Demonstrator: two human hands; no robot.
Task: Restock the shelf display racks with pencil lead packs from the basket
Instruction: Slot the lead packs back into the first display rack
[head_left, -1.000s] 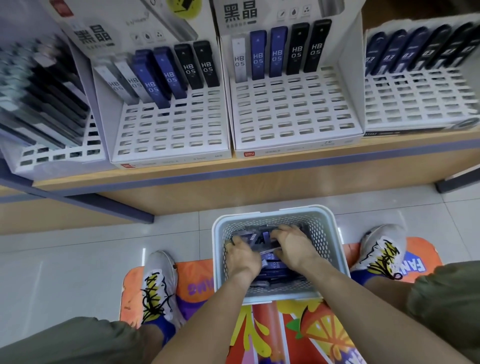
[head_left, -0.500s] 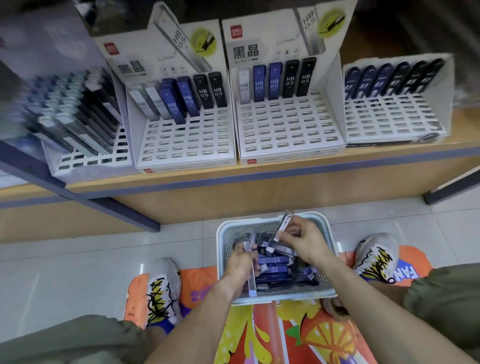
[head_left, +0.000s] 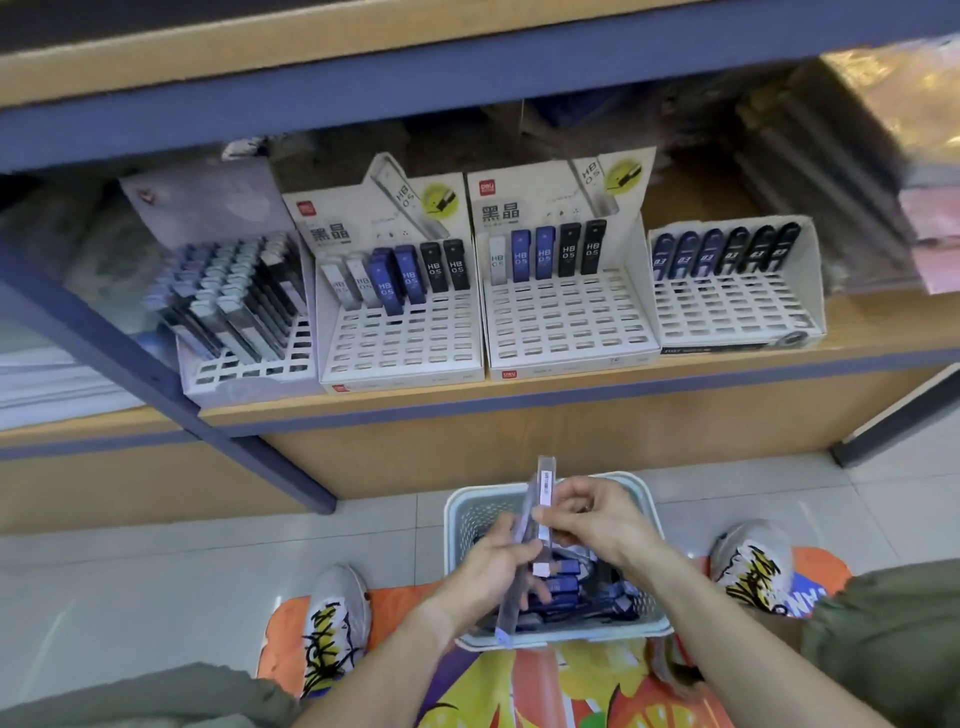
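Crouched on the floor before the low shelf (head_left: 571, 387), basket (head_left: 644, 499) parked between the shoes so packs stay within easy reach of both hands; four display racks lined up along the shelf's near edge, slotted grids mostly bare toward the front, packs standing only in the far rows; middle-right rack (head_left: 566, 322) probably the next to fill, though that is a guess. Raised just above the basket, two clear pencil lead packs (head_left: 540, 499), long and slim, likely being sorted or aligned before the lift. Left hand (head_left: 493, 566): grip narrow, fingers curled round the lower pack. Right hand (head_left: 597, 519): grip narrow too, fingertips pinching the upper pack near its middle. More packs, mostly blue, heaped in the basket below.
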